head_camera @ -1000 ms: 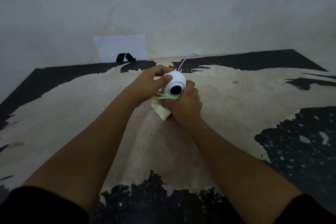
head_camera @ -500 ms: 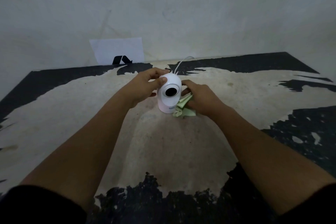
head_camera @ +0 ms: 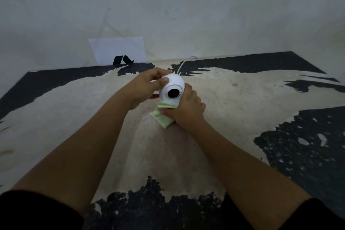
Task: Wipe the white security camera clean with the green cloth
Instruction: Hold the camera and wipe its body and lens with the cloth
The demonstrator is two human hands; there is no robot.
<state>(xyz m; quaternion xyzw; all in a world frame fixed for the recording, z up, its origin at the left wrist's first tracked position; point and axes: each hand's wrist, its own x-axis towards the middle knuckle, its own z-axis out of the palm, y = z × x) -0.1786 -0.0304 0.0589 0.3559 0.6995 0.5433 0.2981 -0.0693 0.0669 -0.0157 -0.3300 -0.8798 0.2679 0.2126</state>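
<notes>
Head view looks down on two bare forearms reaching forward from black sleeves and meeting over the middle of the worn table. The right hand is curled closed around one pale green cloth, pressing it against the lower front of one rounded white plastic security camera; a folded corner of the cloth hangs out below the fist and touches the tabletop. The left hand closes on the camera's upper left side, thumb laid on the dome just above the single round black lens, fingers wrapped behind. One thin white cable runs from the camera's back toward the table's far edge. Beyond that edge, one white sheet of paper with a black mark leans on the grey wall. The tabletop is beige with black patches along its edges.
</notes>
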